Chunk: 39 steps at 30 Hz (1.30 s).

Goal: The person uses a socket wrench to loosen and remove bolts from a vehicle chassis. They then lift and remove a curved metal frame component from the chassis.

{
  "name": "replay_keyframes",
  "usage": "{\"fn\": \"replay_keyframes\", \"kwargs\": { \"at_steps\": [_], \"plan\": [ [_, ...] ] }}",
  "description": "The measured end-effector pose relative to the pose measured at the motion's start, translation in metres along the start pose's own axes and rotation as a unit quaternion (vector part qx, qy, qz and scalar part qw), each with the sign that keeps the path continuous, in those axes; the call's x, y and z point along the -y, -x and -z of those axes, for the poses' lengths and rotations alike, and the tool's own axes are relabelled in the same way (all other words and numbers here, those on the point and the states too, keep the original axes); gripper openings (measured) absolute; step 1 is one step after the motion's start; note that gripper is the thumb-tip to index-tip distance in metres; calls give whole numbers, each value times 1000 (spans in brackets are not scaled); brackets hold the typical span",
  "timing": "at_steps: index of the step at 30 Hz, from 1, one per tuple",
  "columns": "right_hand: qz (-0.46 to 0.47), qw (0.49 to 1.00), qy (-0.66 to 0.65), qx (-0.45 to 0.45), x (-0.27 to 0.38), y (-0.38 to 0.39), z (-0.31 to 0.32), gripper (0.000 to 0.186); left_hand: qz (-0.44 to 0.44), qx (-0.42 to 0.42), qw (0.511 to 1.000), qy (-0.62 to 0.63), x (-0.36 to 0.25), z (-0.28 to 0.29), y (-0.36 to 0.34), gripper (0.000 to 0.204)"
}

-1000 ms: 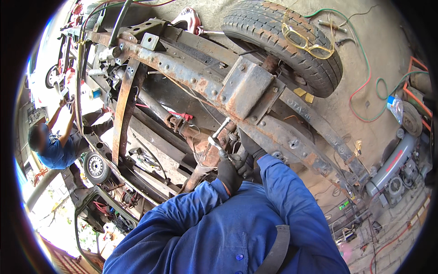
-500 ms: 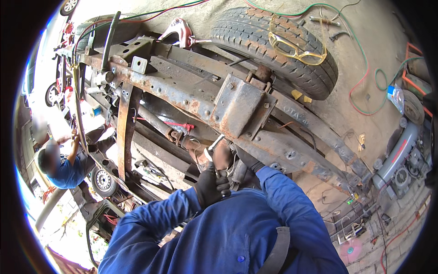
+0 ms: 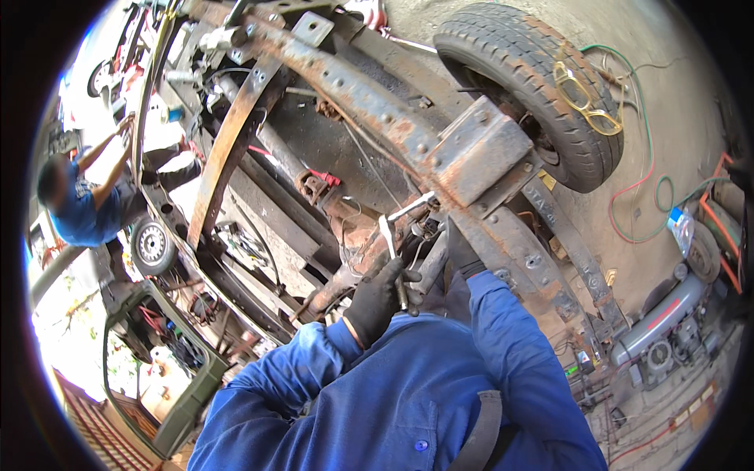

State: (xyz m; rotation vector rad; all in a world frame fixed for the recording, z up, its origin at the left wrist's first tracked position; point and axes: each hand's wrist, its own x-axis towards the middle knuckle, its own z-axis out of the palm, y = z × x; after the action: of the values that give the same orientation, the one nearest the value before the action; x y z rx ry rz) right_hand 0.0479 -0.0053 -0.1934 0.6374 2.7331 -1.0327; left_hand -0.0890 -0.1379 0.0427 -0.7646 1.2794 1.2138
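Note:
My gloved left hand (image 3: 377, 298) is closed round the handle of a silver wrench (image 3: 389, 239), which joins a bar reaching up to the underside of the rusty frame rail (image 3: 397, 122), just below a riveted bracket (image 3: 479, 153). My gloved right hand (image 3: 463, 247) reaches in beside that rail, its fingertips hidden behind the metal. Below the wrench lie a rusty axle housing (image 3: 353, 231) and a drive shaft joint (image 3: 310, 188).
A tire (image 3: 534, 94) with yellow goggles (image 3: 581, 102) hanging on it stands beyond the rail. A grey compressor tank (image 3: 660, 314) and hoses (image 3: 644, 133) are at right. A co-worker (image 3: 86, 204) in blue works at left near a small wheel (image 3: 153, 243).
The chassis sits further right and higher in the picture at its far end, as the view has shifted. My left hand and the wrench handle have moved slightly; the grip is still closed.

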Motion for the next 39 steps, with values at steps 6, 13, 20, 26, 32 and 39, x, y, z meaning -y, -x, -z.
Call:
{"fn": "replay_keyframes", "kwargs": {
  "at_steps": [6, 13, 20, 26, 32, 39],
  "plan": [
    [-17, 999, -34, -13, -20, -3, 6, 48, -188, 73, 979, -37, 44, 27, -4, 62],
    [107, 987, 37, -113, -8, -14, 37, 55, -477, -38, 814, -329, 65, 31, -29, 63],
    [46, 999, -10, -19, 11, -24, 60, 57, -605, -235, 601, -466, 74, 21, -41, 52],
    [32, 994, -103, -33, 12, -31, 56, 48, -729, -43, 568, -379, 63, 7, -86, 27],
    [-16, 998, -58, -9, 15, -39, 59, 48, -766, -57, 523, -369, 71, -3, -106, 42],
    [-46, 993, -80, 68, 37, -32, 84, 55, -774, -102, 567, -260, 67, -3, -103, 39]
  ]
}}
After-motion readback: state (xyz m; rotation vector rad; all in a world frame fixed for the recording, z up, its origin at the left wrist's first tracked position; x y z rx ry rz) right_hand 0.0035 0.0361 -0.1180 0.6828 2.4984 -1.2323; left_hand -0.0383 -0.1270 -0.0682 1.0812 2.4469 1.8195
